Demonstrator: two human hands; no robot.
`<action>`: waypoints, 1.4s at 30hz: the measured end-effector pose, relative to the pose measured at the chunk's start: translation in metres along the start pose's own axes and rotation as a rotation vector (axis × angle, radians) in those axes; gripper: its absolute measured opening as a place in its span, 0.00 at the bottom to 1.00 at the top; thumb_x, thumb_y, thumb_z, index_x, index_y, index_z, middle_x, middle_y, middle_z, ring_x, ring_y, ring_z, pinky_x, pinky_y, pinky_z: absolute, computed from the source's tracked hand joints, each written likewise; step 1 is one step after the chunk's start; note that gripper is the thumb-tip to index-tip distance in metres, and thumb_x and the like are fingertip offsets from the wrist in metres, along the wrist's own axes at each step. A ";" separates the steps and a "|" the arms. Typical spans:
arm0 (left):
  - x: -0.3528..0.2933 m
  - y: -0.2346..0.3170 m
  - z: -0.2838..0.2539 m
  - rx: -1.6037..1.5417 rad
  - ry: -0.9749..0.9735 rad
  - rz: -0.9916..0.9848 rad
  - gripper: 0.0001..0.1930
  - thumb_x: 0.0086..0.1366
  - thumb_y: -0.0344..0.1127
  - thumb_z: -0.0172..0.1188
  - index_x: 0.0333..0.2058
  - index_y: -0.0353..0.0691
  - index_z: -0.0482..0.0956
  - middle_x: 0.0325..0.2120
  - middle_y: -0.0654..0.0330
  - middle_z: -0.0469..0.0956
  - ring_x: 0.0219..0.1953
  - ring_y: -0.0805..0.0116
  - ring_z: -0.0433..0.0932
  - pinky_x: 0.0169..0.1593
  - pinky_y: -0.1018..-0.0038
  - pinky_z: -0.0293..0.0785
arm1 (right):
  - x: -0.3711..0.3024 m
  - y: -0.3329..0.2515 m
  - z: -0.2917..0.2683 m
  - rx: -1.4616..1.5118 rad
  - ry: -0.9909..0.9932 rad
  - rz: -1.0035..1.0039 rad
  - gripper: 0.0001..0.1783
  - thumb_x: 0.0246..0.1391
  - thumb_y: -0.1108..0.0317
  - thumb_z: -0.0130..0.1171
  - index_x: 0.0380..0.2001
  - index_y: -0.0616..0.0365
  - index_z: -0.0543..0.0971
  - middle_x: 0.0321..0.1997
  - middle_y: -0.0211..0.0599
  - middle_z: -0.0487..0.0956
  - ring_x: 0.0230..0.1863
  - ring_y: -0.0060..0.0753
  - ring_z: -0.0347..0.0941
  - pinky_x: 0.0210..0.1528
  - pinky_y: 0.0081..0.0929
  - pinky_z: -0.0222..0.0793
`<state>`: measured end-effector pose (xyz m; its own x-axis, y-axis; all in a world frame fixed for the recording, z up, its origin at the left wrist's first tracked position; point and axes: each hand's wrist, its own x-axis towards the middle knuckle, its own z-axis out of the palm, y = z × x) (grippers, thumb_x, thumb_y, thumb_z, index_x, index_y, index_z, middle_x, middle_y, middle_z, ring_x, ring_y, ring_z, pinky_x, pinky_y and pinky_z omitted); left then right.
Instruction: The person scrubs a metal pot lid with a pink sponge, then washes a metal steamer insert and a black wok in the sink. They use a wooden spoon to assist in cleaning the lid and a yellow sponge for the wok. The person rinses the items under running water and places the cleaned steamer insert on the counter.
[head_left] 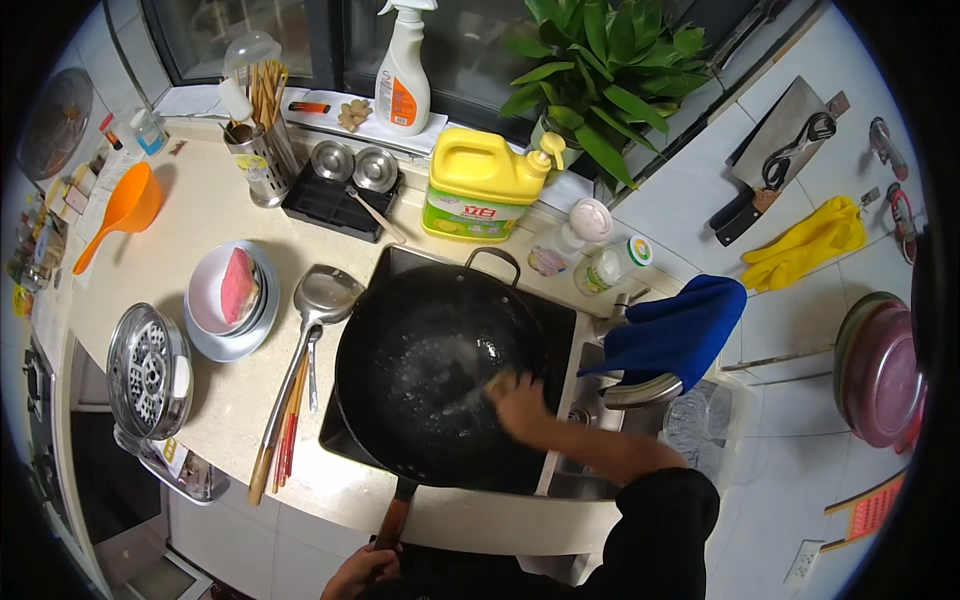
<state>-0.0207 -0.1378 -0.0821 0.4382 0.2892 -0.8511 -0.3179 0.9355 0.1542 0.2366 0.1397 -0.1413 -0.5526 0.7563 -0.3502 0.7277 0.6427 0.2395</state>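
Note:
A large black wok (430, 340) rests over the sink, with water and suds inside. My left hand (366, 570) is closed around the end of its brown wooden handle (393, 520) at the lower edge. My right hand (518, 405) reaches into the right side of the wok, fingers curled down towards its inner wall. Something tan shows at those fingertips, but motion blur hides what it is. Left of the wok, a metal spatula (330, 290) with a wooden grip lies on the counter beside red-ended chopsticks (291, 420).
Stacked bowls (205, 300) with a pink cloth and a steamer pot (148, 370) stand at left. Behind the wok is a yellow detergent jug (475, 185). A blue cloth (675, 325) hangs over the faucet; a cleaver (785, 130) hangs on the right wall.

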 end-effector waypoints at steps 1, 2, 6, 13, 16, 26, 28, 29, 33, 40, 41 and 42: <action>0.000 -0.002 0.001 -0.027 0.017 -0.005 0.09 0.64 0.35 0.43 0.38 0.36 0.66 0.16 0.61 0.64 0.20 0.70 0.64 0.31 0.76 0.64 | -0.015 -0.027 -0.010 0.222 -0.259 -0.023 0.20 0.50 0.63 0.48 0.47 0.55 0.73 0.54 0.54 0.65 0.48 0.57 0.63 0.40 0.47 0.64; 0.001 -0.004 0.002 -0.057 0.037 -0.006 0.09 0.64 0.35 0.43 0.38 0.36 0.66 0.16 0.61 0.64 0.20 0.70 0.64 0.31 0.76 0.64 | -0.022 -0.046 -0.027 0.521 -0.397 -0.109 0.21 0.50 0.67 0.48 0.50 0.52 0.71 0.54 0.56 0.65 0.49 0.56 0.65 0.43 0.47 0.66; 0.000 -0.012 0.000 -0.153 -0.058 0.096 0.10 0.63 0.34 0.45 0.40 0.36 0.66 0.15 0.62 0.64 0.18 0.71 0.63 0.29 0.76 0.64 | -0.020 -0.100 -0.043 1.214 -0.260 -0.228 0.21 0.49 0.71 0.53 0.49 0.46 0.72 0.48 0.53 0.70 0.48 0.51 0.70 0.51 0.33 0.67; -0.005 -0.010 0.005 -0.251 0.003 0.066 0.08 0.62 0.32 0.47 0.38 0.35 0.67 0.14 0.61 0.65 0.14 0.72 0.60 0.25 0.74 0.62 | 0.019 0.064 -0.035 0.013 0.059 -0.296 0.11 0.44 0.64 0.53 0.32 0.46 0.81 0.43 0.38 0.73 0.46 0.45 0.64 0.47 0.42 0.58; -0.008 -0.001 0.008 -0.227 0.009 0.049 0.08 0.62 0.33 0.47 0.38 0.35 0.67 0.13 0.61 0.65 0.14 0.72 0.60 0.25 0.75 0.62 | 0.022 0.066 -0.028 -0.246 0.290 -0.204 0.14 0.46 0.65 0.51 0.34 0.57 0.79 0.42 0.45 0.72 0.46 0.46 0.64 0.45 0.44 0.59; 0.001 -0.015 -0.001 -0.330 -0.061 0.085 0.09 0.62 0.33 0.48 0.39 0.35 0.67 0.13 0.61 0.65 0.12 0.74 0.58 0.22 0.76 0.58 | -0.018 -0.097 -0.058 1.184 -0.380 -0.271 0.17 0.55 0.62 0.47 0.48 0.50 0.74 0.48 0.51 0.73 0.46 0.46 0.72 0.50 0.33 0.67; -0.002 -0.011 0.000 -0.290 -0.064 0.073 0.09 0.63 0.33 0.48 0.39 0.35 0.67 0.13 0.61 0.65 0.12 0.74 0.58 0.22 0.77 0.58 | -0.022 -0.064 -0.028 1.155 -0.409 -0.457 0.15 0.55 0.63 0.49 0.45 0.46 0.76 0.46 0.41 0.76 0.46 0.43 0.72 0.50 0.32 0.67; -0.002 -0.007 0.000 -0.265 -0.068 0.066 0.09 0.63 0.33 0.47 0.39 0.35 0.67 0.13 0.61 0.65 0.12 0.74 0.58 0.22 0.77 0.58 | -0.020 -0.037 0.005 1.086 -0.412 -0.520 0.15 0.51 0.64 0.53 0.43 0.39 0.78 0.44 0.38 0.77 0.48 0.39 0.71 0.51 0.33 0.66; 0.001 -0.015 -0.003 -0.311 -0.105 0.078 0.10 0.64 0.34 0.47 0.40 0.36 0.67 0.13 0.62 0.65 0.12 0.74 0.58 0.23 0.77 0.59 | -0.011 0.038 -0.026 0.171 -0.130 -0.215 0.13 0.45 0.68 0.53 0.35 0.40 0.79 0.44 0.44 0.72 0.43 0.50 0.67 0.35 0.41 0.64; 0.003 -0.014 -0.008 -0.235 -0.111 0.063 0.11 0.64 0.36 0.46 0.41 0.36 0.66 0.14 0.63 0.63 0.13 0.74 0.58 0.25 0.78 0.60 | 0.029 -0.136 -0.018 1.034 0.109 -0.219 0.13 0.51 0.69 0.46 0.41 0.49 0.71 0.46 0.53 0.65 0.49 0.57 0.64 0.47 0.46 0.66; 0.003 -0.012 -0.007 -0.224 -0.108 0.055 0.11 0.64 0.37 0.46 0.42 0.36 0.66 0.14 0.63 0.63 0.13 0.74 0.58 0.25 0.79 0.60 | 0.055 -0.137 -0.017 0.846 0.273 -0.207 0.13 0.51 0.68 0.46 0.41 0.48 0.72 0.46 0.50 0.66 0.47 0.53 0.65 0.46 0.43 0.66; 0.002 -0.010 -0.006 -0.218 -0.103 0.056 0.11 0.64 0.37 0.46 0.42 0.36 0.65 0.14 0.63 0.63 0.13 0.74 0.58 0.26 0.79 0.60 | 0.087 -0.129 -0.016 0.654 0.434 -0.200 0.13 0.52 0.68 0.46 0.41 0.46 0.73 0.46 0.46 0.66 0.46 0.49 0.65 0.45 0.41 0.66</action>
<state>-0.0217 -0.1481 -0.0888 0.4943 0.3694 -0.7869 -0.5136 0.8544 0.0785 0.0885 0.1249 -0.1885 -0.7079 0.7013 0.0839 0.6147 0.6702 -0.4158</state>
